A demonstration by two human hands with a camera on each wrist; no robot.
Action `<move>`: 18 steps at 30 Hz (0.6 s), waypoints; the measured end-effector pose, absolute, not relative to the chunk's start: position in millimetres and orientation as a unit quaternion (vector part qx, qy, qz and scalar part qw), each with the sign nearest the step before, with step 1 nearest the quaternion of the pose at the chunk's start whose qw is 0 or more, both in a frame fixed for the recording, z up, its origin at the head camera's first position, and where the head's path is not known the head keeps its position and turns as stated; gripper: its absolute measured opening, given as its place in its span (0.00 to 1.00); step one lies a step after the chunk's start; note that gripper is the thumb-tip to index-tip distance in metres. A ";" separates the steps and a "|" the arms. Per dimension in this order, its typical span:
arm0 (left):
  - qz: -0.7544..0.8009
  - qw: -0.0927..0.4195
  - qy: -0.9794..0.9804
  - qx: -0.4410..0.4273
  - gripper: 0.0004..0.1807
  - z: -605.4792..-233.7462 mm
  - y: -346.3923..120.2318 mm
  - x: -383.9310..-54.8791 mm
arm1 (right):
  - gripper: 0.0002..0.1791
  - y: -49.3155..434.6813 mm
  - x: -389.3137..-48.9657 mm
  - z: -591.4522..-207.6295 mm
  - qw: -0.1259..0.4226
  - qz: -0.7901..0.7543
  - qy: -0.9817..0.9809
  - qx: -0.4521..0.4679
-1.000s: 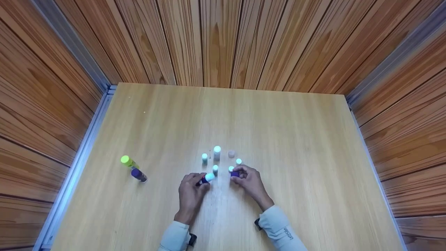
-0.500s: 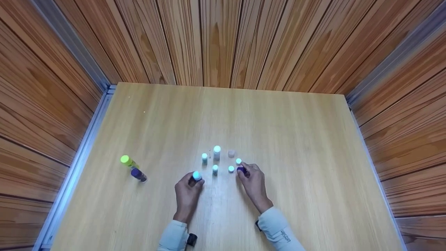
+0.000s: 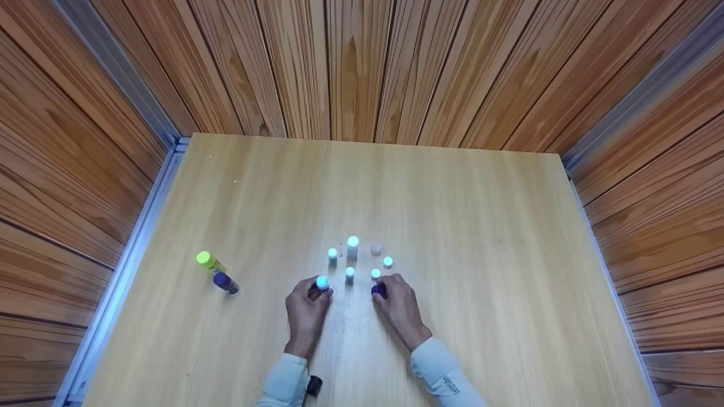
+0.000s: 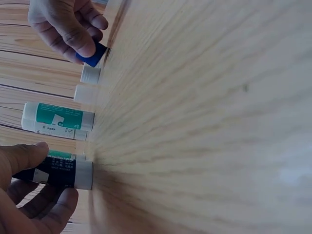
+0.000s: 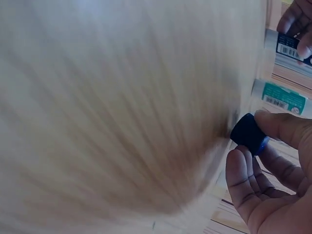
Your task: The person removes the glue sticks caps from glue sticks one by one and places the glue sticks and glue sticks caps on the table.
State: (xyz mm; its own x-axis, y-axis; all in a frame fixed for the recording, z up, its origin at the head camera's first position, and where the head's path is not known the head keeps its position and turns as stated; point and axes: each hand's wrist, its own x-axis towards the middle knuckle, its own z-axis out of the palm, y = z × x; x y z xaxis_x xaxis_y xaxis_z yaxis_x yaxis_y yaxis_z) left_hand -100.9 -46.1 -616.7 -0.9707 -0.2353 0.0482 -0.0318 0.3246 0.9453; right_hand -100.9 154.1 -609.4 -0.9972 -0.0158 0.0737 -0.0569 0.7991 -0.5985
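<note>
My left hand (image 3: 305, 311) grips a navy glue stick (image 4: 61, 170) by its label. The stick stands upright, its white base right at the tabletop and its pale top (image 3: 322, 282) showing uncapped. To the right, my right hand (image 3: 400, 305) pinches a blue cap (image 5: 248, 134) between thumb and fingers. That cap is tilted in the right wrist view, its lower edge close to the table. Just beyond it sits a small white cap (image 3: 375, 273). A green-labelled glue stick (image 3: 349, 276) stands upright between the two hands.
Farther back stand a larger white-topped stick (image 3: 352, 247) and a smaller one (image 3: 332, 257). Another white cap (image 3: 387, 262) and a pale translucent cap (image 3: 375, 249) lie to their right. On the left are a lime-capped stick (image 3: 209, 260) and a purple-capped one (image 3: 225, 282).
The left hand has brought its tilted glue stick upright and slightly left. The right hand carried the blue cap right, then back left and nearer the person.
</note>
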 end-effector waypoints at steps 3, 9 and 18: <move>-0.565 0.087 -0.816 0.085 0.14 -616.3 -45.0 -102.5 | 0.15 153.4 -102.7 -610.9 0.024 0.304 -0.952 0.018; -0.560 0.064 -0.821 0.096 0.16 -617.4 -41.2 -106.0 | 0.16 151.4 -104.1 -611.7 0.011 0.296 -0.955 0.006; -0.556 0.053 -0.824 0.096 0.16 -617.9 -40.1 -109.8 | 0.15 149.6 -106.6 -611.8 0.009 0.291 -0.957 -0.001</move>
State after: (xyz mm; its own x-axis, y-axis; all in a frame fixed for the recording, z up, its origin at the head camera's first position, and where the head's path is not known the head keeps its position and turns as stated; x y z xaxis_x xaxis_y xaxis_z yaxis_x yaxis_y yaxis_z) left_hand -109.8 -40.1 -617.9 -0.9760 -0.2167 -0.0194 -0.0992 0.3640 0.9261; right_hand -106.6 149.6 -611.8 -0.9998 0.0066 0.0163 -0.0036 0.8301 -0.5576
